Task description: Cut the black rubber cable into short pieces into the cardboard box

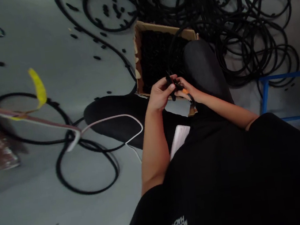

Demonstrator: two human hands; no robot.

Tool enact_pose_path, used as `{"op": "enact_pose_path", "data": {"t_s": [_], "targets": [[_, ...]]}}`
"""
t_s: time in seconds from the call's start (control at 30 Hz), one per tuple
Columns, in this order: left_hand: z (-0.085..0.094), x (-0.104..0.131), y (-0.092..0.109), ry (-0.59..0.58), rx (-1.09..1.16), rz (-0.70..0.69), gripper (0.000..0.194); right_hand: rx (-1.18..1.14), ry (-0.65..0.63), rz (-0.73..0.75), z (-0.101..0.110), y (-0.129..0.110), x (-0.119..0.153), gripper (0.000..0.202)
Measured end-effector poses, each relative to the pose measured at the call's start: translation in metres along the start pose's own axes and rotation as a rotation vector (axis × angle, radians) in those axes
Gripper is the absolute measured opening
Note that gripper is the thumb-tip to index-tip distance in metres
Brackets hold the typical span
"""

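Over the near edge of the cardboard box, my left hand (159, 93) is closed around a black hose (170, 87), with the thumb pressed against it. My right hand (189, 89) meets it from the right, its fingers wrapped round a hand tool with orange-and-black handles (186, 91). The tool's working end lies between the two hands and is too dark to make out. Right behind them stands the open cardboard box (138, 51), filled with many small black pieces.
Tangled black hose (238, 30) covers the floor at the upper right. Small black pieces (97, 57) are scattered at the upper left. A hose loop (90, 192) and a pale cable (106, 119) lie on the left. A blue metal frame (265, 95) stands at right.
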State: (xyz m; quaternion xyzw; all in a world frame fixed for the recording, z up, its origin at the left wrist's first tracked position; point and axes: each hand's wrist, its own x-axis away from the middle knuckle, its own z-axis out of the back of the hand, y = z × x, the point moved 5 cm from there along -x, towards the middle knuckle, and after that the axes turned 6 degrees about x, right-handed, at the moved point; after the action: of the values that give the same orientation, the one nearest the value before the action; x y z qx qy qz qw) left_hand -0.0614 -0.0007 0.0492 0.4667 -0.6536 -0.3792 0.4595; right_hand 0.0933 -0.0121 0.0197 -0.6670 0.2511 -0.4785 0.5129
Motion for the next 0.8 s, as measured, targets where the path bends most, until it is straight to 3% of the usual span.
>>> {"op": "enact_pose_path", "data": {"t_s": [0.17,0.33,0.5,0.63,0.8], "targets": [[-0.003,-0.023,-0.002,0.215,0.063,-0.059,0.079,-0.095,0.054,-0.093,0.0,-0.013,0.005,0.042],[-0.02,-0.045,0.001,0.286,-0.057,-0.086,0.067,-0.144,0.118,-0.073,0.004,-0.015,0.006,0.045],[-0.03,-0.054,0.002,0.212,-0.107,-0.012,0.065,-0.188,0.156,-0.079,0.012,-0.004,0.001,0.053],[-0.019,-0.043,0.014,0.145,-0.186,-0.033,0.072,-0.109,0.114,-0.053,0.015,-0.002,-0.005,0.04],[-0.003,-0.02,0.013,-0.012,-0.33,0.031,0.07,-0.043,0.059,0.026,0.015,-0.007,-0.011,0.04]]}}
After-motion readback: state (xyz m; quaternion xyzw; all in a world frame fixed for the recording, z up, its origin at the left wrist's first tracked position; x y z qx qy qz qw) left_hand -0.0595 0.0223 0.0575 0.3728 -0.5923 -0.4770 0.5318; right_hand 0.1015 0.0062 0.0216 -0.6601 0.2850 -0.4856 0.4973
